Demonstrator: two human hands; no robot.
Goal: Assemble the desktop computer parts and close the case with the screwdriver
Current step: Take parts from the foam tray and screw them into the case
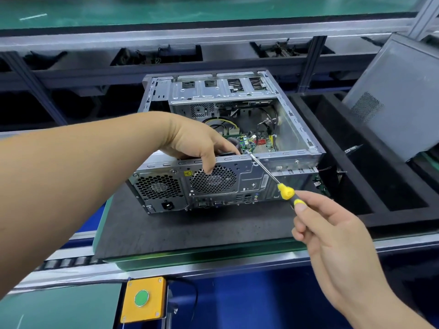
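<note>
Your left hand [190, 141] is gripping the rear top edge of the open steel case [228, 143], which is lying on the bench's dark mat [190, 231]. Your right hand [332, 233] is pinching the yellow-and-black screwdriver [280, 184], its slim shaft reaching inside. You are likely fastening an internal part; next, seat the tip squarely. The grey perforated side panel [392, 98] is leaning at right, not yet fitted.

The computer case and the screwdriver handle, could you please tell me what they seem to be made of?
The computer case looks like bare sheet metal: grey, dull sheen, stamped slots and punched vent holes. The screwdriver handle looks like moulded plastic, glossy yellow, with black parts that may be rubber; its shaft is shiny metal.
</note>
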